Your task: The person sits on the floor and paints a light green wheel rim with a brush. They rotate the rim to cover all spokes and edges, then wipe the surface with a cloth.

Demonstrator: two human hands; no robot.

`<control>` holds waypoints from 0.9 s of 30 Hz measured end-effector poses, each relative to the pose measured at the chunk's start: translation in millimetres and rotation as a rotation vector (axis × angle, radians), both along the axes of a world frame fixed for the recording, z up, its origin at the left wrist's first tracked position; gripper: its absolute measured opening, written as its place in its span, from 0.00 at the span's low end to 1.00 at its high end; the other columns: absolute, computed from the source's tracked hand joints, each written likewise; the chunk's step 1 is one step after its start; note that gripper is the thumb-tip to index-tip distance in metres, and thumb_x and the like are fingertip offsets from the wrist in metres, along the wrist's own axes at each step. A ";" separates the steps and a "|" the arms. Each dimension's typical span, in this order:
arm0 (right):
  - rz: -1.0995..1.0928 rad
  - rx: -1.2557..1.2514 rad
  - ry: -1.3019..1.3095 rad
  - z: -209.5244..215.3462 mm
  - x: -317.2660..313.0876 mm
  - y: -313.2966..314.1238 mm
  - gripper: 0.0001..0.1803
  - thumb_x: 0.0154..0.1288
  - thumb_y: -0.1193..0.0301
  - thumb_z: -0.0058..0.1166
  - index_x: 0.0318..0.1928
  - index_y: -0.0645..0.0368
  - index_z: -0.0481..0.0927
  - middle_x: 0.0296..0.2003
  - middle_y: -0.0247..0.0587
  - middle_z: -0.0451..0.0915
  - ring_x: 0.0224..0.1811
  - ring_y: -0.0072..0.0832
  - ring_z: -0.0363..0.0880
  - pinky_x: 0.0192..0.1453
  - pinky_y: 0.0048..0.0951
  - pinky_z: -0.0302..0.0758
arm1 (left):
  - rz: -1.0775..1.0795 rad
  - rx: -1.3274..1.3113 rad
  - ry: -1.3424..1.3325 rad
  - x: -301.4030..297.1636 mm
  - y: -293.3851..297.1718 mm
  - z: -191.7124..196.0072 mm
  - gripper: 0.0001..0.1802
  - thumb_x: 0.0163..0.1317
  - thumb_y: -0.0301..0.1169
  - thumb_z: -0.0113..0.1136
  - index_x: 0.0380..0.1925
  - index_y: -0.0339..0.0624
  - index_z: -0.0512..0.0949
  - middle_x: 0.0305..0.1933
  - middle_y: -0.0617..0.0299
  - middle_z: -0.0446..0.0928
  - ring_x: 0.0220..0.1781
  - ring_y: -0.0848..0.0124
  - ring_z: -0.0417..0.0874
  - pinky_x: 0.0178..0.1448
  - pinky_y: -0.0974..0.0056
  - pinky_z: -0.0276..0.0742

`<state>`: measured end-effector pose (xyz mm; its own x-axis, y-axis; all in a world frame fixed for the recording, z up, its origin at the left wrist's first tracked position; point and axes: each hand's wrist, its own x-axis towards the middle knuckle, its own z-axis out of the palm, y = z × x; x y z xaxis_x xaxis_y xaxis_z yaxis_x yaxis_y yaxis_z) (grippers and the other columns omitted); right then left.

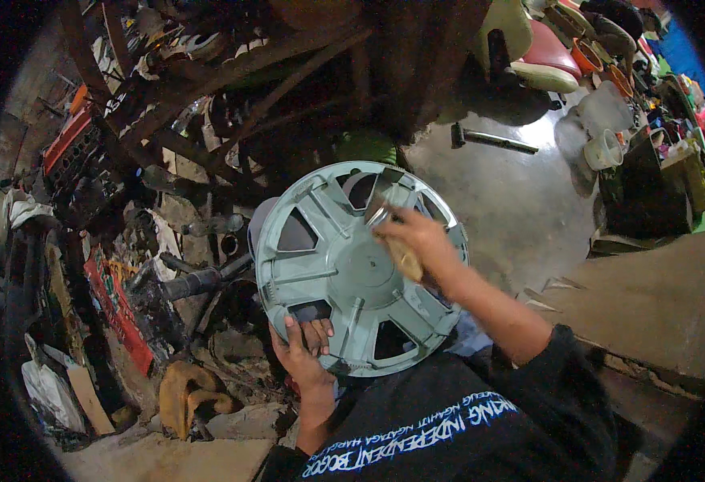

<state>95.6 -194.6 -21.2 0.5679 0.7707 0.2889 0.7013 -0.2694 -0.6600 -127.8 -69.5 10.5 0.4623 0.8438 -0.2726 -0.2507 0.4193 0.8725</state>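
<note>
Hubcap (pixel 344 273), grey-green plastic with spoke openings, sits at the centre of the frame, its inner ribbed face turned up toward me. My left hand (pixel 304 353) grips its lower-left rim: fingers (pixel 318 331) curl through one spoke opening, closed on the plastic. My right hand (pixel 417 241) rests on the upper-right part of the hubcap, fingers closed on a tan piece of abrasive sheet (pixel 405 259) pressed flat against the surface; a small grey strip (pixel 378 215) shows at the fingertips. Dark scrap metal parts (pixel 200 209) fill the left half of the frame. A concrete floor (pixel 513 201) lies at right, with a white bucket (pixel 603 149) toward the upper right.
</note>
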 end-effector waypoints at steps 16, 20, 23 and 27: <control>0.241 0.182 0.407 46.0 -26.7 3.4 0.11 0.58 0.77 0.63 0.43 0.61 0.85 0.41 0.50 0.85 0.43 0.44 0.85 0.47 0.35 0.79 | 0.002 -0.043 0.066 -2.5 1.5 -5.5 0.16 0.73 0.43 0.55 0.46 0.43 0.68 0.11 0.70 0.53 0.11 0.74 0.56 0.25 0.61 0.66; 0.251 0.127 0.741 85.8 -27.4 -0.1 0.11 0.62 0.75 0.64 0.45 0.62 0.87 0.43 0.45 0.87 0.45 0.31 0.86 0.51 0.31 0.80 | -0.030 -0.048 -0.058 -13.1 3.1 -21.0 0.20 0.74 0.48 0.52 0.48 0.42 0.67 0.10 0.69 0.53 0.11 0.75 0.56 0.25 0.62 0.67; 0.063 0.298 0.676 99.5 -11.7 -14.5 0.10 0.64 0.73 0.63 0.44 0.63 0.87 0.44 0.46 0.87 0.46 0.30 0.86 0.53 0.29 0.80 | -0.001 -0.015 -0.124 -10.3 7.0 -9.7 0.21 0.74 0.51 0.50 0.47 0.43 0.68 0.10 0.69 0.53 0.11 0.75 0.57 0.27 0.63 0.66; -0.090 0.460 0.706 131.2 11.8 -31.2 0.13 0.67 0.72 0.60 0.47 0.68 0.84 0.46 0.54 0.85 0.47 0.39 0.86 0.55 0.35 0.82 | 0.120 0.077 -0.334 -4.9 42.1 -4.8 0.21 0.76 0.51 0.46 0.44 0.44 0.69 0.10 0.70 0.51 0.11 0.75 0.55 0.29 0.65 0.64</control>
<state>107.4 -225.7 109.9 0.7868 0.6061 0.1170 0.0720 0.0981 -0.9926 -132.7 -27.4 5.7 0.4113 0.9097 -0.0570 -0.5708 0.3058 0.7620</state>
